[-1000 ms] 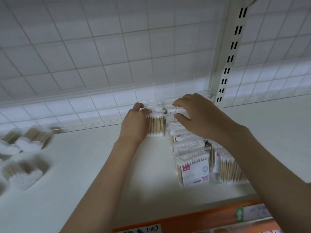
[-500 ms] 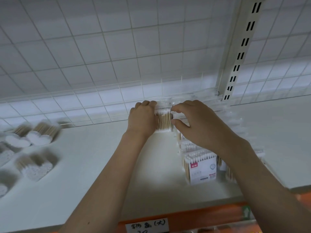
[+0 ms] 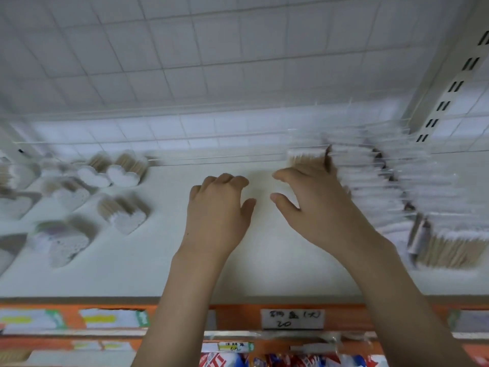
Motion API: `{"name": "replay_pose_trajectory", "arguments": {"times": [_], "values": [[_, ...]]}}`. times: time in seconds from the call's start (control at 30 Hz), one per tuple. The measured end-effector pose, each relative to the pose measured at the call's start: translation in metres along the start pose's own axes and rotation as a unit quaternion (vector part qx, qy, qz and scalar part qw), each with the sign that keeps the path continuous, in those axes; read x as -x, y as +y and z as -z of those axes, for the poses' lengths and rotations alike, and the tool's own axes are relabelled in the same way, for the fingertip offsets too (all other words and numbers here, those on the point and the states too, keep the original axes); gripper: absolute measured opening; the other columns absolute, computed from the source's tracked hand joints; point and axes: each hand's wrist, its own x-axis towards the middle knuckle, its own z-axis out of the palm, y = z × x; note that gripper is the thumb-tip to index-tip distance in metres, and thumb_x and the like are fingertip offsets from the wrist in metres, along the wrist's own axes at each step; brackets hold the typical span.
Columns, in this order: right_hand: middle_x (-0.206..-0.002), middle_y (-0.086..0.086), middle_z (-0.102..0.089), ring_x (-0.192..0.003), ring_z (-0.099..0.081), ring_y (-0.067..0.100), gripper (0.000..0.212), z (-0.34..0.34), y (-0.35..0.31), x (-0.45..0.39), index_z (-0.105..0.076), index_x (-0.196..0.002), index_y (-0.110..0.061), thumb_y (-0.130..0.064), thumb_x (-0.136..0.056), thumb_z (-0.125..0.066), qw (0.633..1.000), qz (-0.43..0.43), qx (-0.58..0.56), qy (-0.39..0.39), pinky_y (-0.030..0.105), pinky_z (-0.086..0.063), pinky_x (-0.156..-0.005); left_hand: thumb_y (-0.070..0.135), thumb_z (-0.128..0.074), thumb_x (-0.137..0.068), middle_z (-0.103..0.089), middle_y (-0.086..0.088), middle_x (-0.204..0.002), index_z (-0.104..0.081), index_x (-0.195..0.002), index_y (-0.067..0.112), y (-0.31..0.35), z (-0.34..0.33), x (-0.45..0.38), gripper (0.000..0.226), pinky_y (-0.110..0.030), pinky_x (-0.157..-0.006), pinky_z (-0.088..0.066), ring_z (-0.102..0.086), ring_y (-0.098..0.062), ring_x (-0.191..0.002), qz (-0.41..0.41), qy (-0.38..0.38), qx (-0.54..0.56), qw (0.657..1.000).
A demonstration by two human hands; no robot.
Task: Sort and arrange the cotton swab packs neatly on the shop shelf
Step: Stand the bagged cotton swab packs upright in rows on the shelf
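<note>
Hovering both hands over the shelf (image 3: pixel 264 260) | left hand (image 3: pixel 215 215) loosely curled, holding nothing | right hand (image 3: pixel 315 207) fingers spread, beside cotton swab packs (image 3: pixel 370 181) rowed at right

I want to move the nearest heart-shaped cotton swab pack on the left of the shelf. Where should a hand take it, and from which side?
Grip the heart-shaped pack across its two side walls, coming from above and the front. It leans back with its white heart face toward the shelf edge, and bare shelf lies on its right, so the left hand, open and nearest, has room. Blur hides finer detail.
</note>
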Motion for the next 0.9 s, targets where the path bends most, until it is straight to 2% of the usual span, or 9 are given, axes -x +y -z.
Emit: {"name": "replay_pose_trajectory", "arguments": {"times": [0.2, 0.3, 0.47, 0.63, 0.77, 0.9], "values": [[-0.119, -0.003, -0.058, -0.114, -0.046, 0.017, 0.034, -0.045, -0.092, 0.013, -0.053, -0.125, -0.018, -0.031, -0.093, -0.049, 0.999, 0.024, -0.020, -0.009, 0.029, -0.036, -0.097, 0.033, -0.060, -0.086, -0.063, 0.002, -0.112, -0.061, -0.118, 0.020, -0.084, 0.046, 0.077, 0.034, -0.036, -0.087, -0.040, -0.055, -0.024, -0.106, 0.062, 0.026, 0.003, 0.998], [-0.116, -0.003, -0.060, -0.112, -0.048, 0.019, 0.031, -0.072, -0.157, 0.020, -0.057, -0.120, -0.016, -0.028, -0.092, -0.052, 0.998, 0.027, -0.054, 0.005, 0.031, -0.037, -0.094, 0.034, -0.059, -0.087, -0.063, 0.005, -0.114, -0.060, -0.118, 0.022, -0.140, 0.072, 0.116, 0.033, -0.035, -0.087, -0.037, -0.053, -0.022, -0.108, 0.093, 0.038, -0.011, 0.995], [-0.114, -0.006, -0.059, -0.110, -0.045, 0.013, 0.030, -0.120, -0.273, 0.022, -0.058, -0.119, -0.018, -0.029, -0.091, -0.052, 0.993, 0.057, -0.101, -0.002, 0.021, -0.028, -0.090, 0.030, -0.063, -0.084, -0.065, -0.001, -0.110, -0.064, -0.113, 0.017, -0.243, 0.127, 0.182, 0.031, -0.040, -0.086, -0.043, -0.055, -0.029, -0.105, 0.149, 0.067, -0.023, 0.986], [-0.114, 0.001, -0.062, -0.112, -0.049, 0.021, 0.028, -0.154, -0.376, 0.011, -0.060, -0.116, -0.014, -0.025, -0.090, -0.056, 0.989, 0.099, -0.108, -0.017, 0.026, -0.031, -0.092, 0.030, -0.062, -0.086, -0.064, -0.003, -0.112, -0.063, -0.115, 0.017, -0.329, 0.173, 0.235, 0.032, -0.039, -0.084, -0.040, -0.054, -0.030, -0.106, 0.213, 0.082, -0.040, 0.973], [-0.114, -0.002, -0.061, -0.112, -0.048, 0.018, 0.028, -0.174, -0.430, 0.006, -0.060, -0.116, -0.015, -0.026, -0.091, -0.055, 0.984, 0.129, -0.115, -0.037, 0.029, -0.035, -0.093, 0.031, -0.060, -0.087, -0.063, -0.001, -0.114, -0.062, -0.116, 0.018, -0.376, 0.193, 0.264, 0.031, -0.038, -0.085, -0.039, -0.053, -0.028, -0.107, 0.251, 0.095, -0.038, 0.963], [-0.116, -0.003, -0.059, -0.114, -0.046, 0.015, 0.029, -0.190, -0.460, -0.005, -0.058, -0.118, -0.015, -0.027, -0.092, -0.053, 0.981, 0.151, -0.109, -0.055, 0.027, -0.034, -0.096, 0.031, -0.056, -0.088, -0.064, 0.000, -0.113, -0.061, -0.116, 0.019, -0.408, 0.200, 0.278, 0.031, -0.038, -0.086, -0.041, -0.054, -0.028, -0.104, 0.282, 0.089, -0.029, 0.955]]}}
